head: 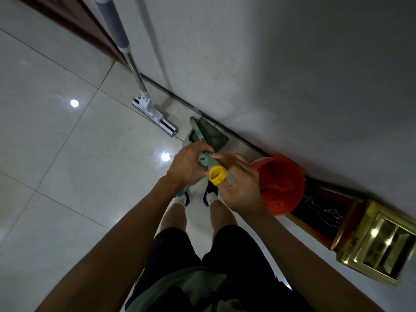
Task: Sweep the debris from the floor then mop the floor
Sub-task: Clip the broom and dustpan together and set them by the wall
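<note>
A green dustpan (210, 135) stands on the tiled floor (67, 154) against the wall, just ahead of my feet. Its green handle rises toward me and ends in a yellow cap (217, 174). My left hand (188, 164) grips a green clip on the handle just below the top. My right hand (239, 183) curls its fingers round the handle near the yellow cap. A flat mop (155, 115) with a white head and a grey-and-steel pole leans on the wall to the left of the dustpan.
An orange bucket (281, 183) sits by the wall right of my hands. Beyond it stands a red and gold bin (371, 239). A dark wooden door frame (74, 23) is at the top left. Glossy tiles stretch to the left.
</note>
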Available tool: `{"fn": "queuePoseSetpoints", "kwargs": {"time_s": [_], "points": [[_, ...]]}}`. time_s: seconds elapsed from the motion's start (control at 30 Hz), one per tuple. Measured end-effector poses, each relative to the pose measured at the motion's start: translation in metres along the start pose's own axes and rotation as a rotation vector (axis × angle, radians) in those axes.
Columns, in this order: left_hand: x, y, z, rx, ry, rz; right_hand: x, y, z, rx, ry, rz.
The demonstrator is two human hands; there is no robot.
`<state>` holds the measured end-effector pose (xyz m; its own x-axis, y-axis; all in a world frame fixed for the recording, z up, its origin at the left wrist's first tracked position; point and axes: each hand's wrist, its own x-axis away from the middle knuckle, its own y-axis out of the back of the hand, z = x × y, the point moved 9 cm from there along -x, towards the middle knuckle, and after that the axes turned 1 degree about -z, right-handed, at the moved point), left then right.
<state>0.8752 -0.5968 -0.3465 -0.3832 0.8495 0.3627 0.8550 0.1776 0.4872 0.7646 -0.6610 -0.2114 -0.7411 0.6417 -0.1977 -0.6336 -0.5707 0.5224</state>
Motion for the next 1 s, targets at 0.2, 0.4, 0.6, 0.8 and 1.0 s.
{"fn": "queuePoseSetpoints", "kwargs": {"time_s": [0.2, 0.4, 0.6, 0.8, 1.0], "points": [[0.003, -0.003, -0.002, 0.024, 0.01, 0.01, 0.003, 0.002, 0.007, -0.006, -0.023, -0.006], [0.008, -0.001, -0.004, 0.009, 0.017, 0.01, 0.008, -0.002, 0.007, -0.086, -0.127, 0.011], [0.012, 0.003, -0.022, -0.017, -0.055, -0.004, 0.012, -0.001, -0.002, -0.105, -0.253, 0.01], [0.017, 0.006, -0.028, -0.028, -0.017, -0.132, 0.01, 0.004, -0.005, -0.078, -0.24, 0.015], [0.018, 0.0, -0.026, -0.03, -0.008, -0.14, 0.014, 0.008, -0.011, -0.077, -0.246, 0.028]]}}
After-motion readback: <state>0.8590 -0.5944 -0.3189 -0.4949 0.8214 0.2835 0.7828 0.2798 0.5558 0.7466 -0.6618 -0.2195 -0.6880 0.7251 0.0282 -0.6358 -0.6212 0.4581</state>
